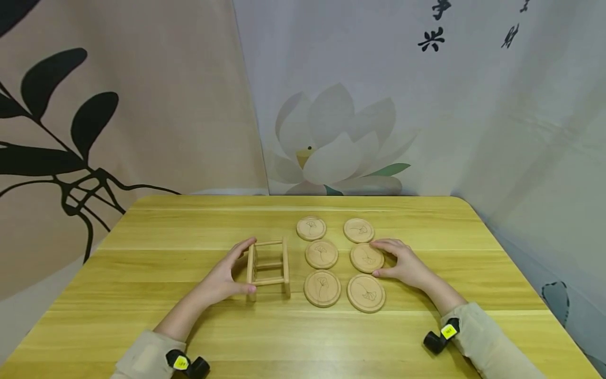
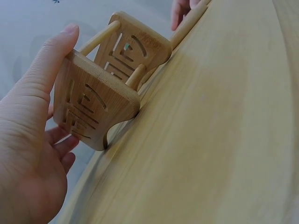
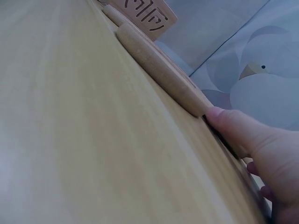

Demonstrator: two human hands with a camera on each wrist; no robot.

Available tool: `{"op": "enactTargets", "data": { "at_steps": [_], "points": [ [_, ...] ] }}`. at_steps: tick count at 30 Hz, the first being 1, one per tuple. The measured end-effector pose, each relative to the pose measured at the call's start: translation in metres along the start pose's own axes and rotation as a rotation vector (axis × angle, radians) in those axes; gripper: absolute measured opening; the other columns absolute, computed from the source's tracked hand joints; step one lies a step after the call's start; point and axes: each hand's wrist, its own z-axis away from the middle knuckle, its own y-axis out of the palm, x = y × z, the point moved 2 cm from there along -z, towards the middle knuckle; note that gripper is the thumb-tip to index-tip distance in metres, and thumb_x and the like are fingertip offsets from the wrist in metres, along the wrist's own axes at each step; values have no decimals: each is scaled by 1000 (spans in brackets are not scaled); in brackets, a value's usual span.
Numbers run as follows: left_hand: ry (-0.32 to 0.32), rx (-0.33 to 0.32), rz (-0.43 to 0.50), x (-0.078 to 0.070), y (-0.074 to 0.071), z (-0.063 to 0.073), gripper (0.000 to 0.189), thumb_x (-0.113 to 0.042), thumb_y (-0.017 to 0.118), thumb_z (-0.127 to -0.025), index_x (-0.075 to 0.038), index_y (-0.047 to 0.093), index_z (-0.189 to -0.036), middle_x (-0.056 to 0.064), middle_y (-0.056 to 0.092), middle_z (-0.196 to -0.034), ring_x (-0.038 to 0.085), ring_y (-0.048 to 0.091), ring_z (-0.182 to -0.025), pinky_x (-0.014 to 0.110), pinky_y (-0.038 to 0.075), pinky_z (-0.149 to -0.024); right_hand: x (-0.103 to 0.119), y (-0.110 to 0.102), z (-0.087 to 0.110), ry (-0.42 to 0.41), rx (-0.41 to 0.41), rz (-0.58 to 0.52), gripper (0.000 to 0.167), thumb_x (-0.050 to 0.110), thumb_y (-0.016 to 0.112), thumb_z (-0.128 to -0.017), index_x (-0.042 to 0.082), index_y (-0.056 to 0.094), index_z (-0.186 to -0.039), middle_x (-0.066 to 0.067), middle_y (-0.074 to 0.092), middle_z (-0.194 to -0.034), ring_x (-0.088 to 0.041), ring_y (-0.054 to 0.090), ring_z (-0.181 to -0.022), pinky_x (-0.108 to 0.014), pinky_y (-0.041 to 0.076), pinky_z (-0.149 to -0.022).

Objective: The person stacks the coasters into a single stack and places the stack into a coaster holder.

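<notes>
On the left of the coasters stands a small wooden coaster holder point(image 1: 269, 281), two cut-out side panels joined by round rods. My left hand point(image 1: 221, 280) grips its left panel point(image 2: 93, 100), thumb at the near end and fingers toward the far end. My right hand point(image 1: 406, 265) holds the round wooden coaster point(image 1: 366, 258) in the middle of the right column, thumb at its near edge and fingers at its far edge. This coaster appears flat on the table. In the right wrist view, the thumb point(image 3: 233, 125) lies close to the edge of a nearer coaster point(image 3: 156, 67).
Other engraved coasters lie in two columns: far left point(image 1: 311, 228), middle left point(image 1: 321, 254), near left point(image 1: 322, 288), far right point(image 1: 359, 230) and near right point(image 1: 366, 293). They rest on a wooden table point(image 1: 284, 342). A printed curtain point(image 1: 189, 95) hangs behind it.
</notes>
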Motion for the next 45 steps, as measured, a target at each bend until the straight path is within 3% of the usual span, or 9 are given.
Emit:
{"op": "enactTargets", "data": {
  "at_steps": [23,30,45],
  "points": [
    [10,9,-5,0,-1,-1,106,-26,86,-71,-19,20,-154,15,15,-157,47,16,-137,74,17,-98,5,-4,3,22,-15,-82,71,21,84,-73,1,54,-134,-19,47,-136,-39,37,-128,-55,28,-106],
    [-3,3,-5,2,-1,-2,106,-23,87,-70,-26,21,-153,16,15,-157,46,16,-138,74,17,-98,5,-5,3,27,-15,-96,71,20,84,-74,1,54,-134,-19,46,-137,-40,36,-129,-56,26,-106],
    [-18,-7,-12,1,-2,1,106,-20,87,-69,-28,22,-153,16,15,-157,46,16,-138,75,16,-98,8,-5,5,8,-37,-127,70,17,84,-74,-2,53,-134,-19,46,-136,-39,36,-128,-55,26,-106]
  ]
}}
